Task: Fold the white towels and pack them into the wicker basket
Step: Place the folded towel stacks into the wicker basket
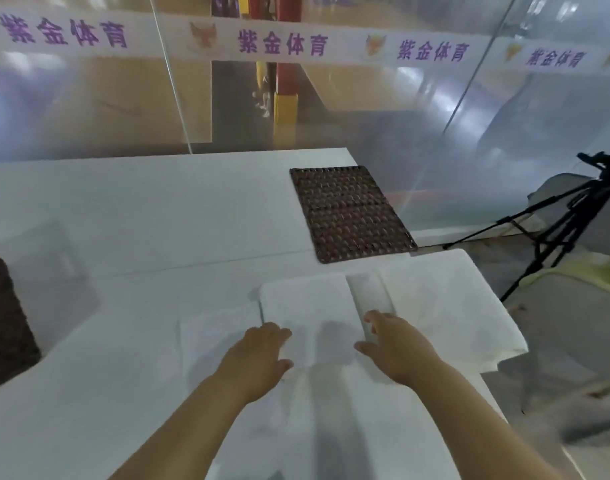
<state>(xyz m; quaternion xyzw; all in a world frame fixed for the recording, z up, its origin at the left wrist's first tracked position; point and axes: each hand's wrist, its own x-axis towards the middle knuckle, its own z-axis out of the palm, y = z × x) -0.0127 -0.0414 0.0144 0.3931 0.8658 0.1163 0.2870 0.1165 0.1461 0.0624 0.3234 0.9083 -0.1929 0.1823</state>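
A partly folded white towel lies on the white table in front of me. My left hand grips its left edge between fingers and thumb. My right hand grips its right edge the same way. The towel's near part runs back under my forearms. A second white towel lies spread at the table's right edge, partly hanging over it. A flat dark woven wicker piece lies beyond the towels at the right. The dark wicker basket shows only partly at the left frame edge.
A glass wall with a printed white band stands behind the table. A black tripod stands on the floor to the right, beside pale chairs. The table's right edge runs close by my right hand.
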